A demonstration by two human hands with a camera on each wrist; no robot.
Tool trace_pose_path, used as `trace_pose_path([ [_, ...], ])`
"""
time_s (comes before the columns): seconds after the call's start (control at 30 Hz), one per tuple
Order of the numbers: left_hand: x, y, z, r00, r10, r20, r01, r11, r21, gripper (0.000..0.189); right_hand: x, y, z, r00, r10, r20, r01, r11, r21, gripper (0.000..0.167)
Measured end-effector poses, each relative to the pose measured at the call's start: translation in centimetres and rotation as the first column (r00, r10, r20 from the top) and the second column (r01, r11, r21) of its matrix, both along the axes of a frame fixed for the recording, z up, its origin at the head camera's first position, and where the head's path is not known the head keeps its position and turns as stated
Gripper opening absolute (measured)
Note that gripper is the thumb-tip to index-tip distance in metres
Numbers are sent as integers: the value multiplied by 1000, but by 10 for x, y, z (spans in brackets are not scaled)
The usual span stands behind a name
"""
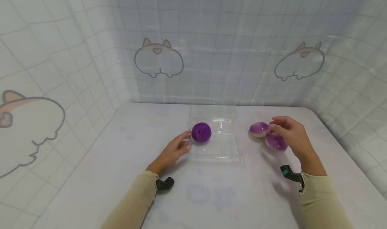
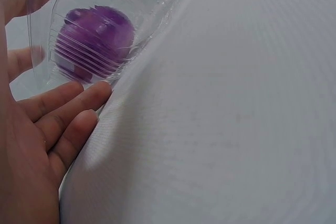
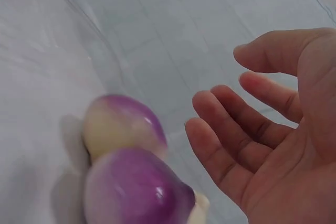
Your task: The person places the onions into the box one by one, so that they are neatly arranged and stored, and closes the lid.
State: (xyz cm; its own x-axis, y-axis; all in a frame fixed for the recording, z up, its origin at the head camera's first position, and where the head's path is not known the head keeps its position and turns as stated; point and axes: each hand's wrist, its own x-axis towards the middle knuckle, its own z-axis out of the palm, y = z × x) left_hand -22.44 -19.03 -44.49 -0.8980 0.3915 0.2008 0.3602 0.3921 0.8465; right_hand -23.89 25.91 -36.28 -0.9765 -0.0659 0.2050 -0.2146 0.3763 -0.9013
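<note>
A clear plastic clamshell box (image 1: 222,153) lies on the table. Inside it, at the left, sits a dark purple round fruit or vegetable (image 1: 201,132) with a small nub on top. My left hand (image 1: 173,154) is at the box's left side, its fingers loosely bent; in the left wrist view the fingertips meet the plastic wall. To the right of the box lie two glossy purple-and-white bulbs (image 3: 139,190) that look like onions, side by side and touching. Over them hovers my right hand (image 1: 290,135), fingers loosely bent and nothing between them; the right wrist view shows a gap to the bulbs.
The box's raised transparent lid (image 1: 213,110) stretches behind it toward the back wall. A white tablecloth (image 1: 193,195) with faint prints covers the table. Gridded white curtains (image 1: 226,54) with cartoon animals enclose the back and both sides.
</note>
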Motion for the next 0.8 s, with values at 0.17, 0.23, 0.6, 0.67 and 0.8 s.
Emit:
trace_pose_path([
  [0.17,0,0,-1,1000,7,7,-7,1000,-4,63,1,14,1,998,-56,-32,57,998,33,46],
  [0.23,0,0,-1,1000,8,10,-8,1000,-5,64,1,20,0,996,-74,-50,76,996,38,44],
  [0.6,1,0,0,999,18,43,-17,1000,-16,64,-2,45,-12,997,-79,-16,77,992,-98,22],
  [0.67,1,0,0,999,21,47,-20,1000,-23,64,-1,46,-13,998,-58,13,60,983,-174,22],
  [0.8,1,1,1,998,26,51,-25,999,-27,63,1,49,-16,999,-8,34,18,951,-310,23],
])
